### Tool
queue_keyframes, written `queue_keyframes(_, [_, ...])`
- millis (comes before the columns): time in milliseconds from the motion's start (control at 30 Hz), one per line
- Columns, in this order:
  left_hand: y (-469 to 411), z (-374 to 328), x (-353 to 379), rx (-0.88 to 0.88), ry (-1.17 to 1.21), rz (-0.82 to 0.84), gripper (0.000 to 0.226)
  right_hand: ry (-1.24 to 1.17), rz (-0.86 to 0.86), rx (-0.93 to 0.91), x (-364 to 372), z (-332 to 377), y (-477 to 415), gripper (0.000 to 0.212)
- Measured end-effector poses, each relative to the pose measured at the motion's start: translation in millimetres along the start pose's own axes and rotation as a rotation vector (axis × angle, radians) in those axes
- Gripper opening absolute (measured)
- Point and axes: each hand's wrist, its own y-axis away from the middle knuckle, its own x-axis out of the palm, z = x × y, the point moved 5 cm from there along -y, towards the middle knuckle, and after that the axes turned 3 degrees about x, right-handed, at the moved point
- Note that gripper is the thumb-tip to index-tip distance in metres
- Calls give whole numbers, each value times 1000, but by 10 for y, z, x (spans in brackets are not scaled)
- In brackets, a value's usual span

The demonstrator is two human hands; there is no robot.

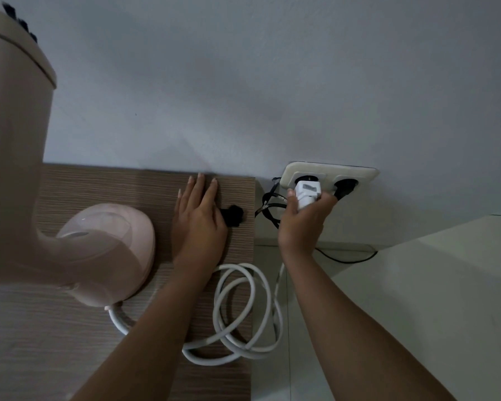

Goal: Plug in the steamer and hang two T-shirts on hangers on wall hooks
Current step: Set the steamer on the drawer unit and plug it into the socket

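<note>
A pink handheld steamer (pixel 41 215) stands on a wood-grain table (pixel 99 183) at the left, very close to the camera. Its white cord (pixel 243 308) lies in loops at the table's right edge. My right hand (pixel 304 224) grips the cord's white plug (pixel 307 193), whose tip is at the left socket of a cream double wall outlet (pixel 359 173). My left hand (pixel 200 221) lies flat on the table, fingers spread, partly over a small black object (pixel 233 215). No T-shirts, hangers or hooks are in view.
A black plug (pixel 344 191) sits in the outlet's right socket, and black cables (pixel 268 205) hang below it toward the pale floor. A white surface (pixel 431 285) fills the lower right. The grey wall takes up the upper half.
</note>
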Motion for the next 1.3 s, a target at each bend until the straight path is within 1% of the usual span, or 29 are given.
queue_keyframes(267, [-7,0,-2,-3,0,1,46,-4,-84,107,46,68,39,38])
queue_keyframes(467, [-17,-7,3,-2,-16,9,50,18,-75,172,35,87,-30,40])
queue_keyframes(733, [-1,-5,-14,-8,-7,38,45,-51,-82,120,14,107,-7,37])
queue_keyframes(900, [-1,11,-7,16,13,56,46,11,-50,35,-19,82,-54,38])
queue_keyframes(1067, [43,45,-34,94,14,130,49,63,6,-19,-31,51,32,46])
queue_keyframes(1167, [108,61,-68,132,6,170,50,84,37,23,-31,67,34,49])
queue_keyframes(1300, [205,52,-123,129,17,218,51,74,100,100,-65,149,118,54])
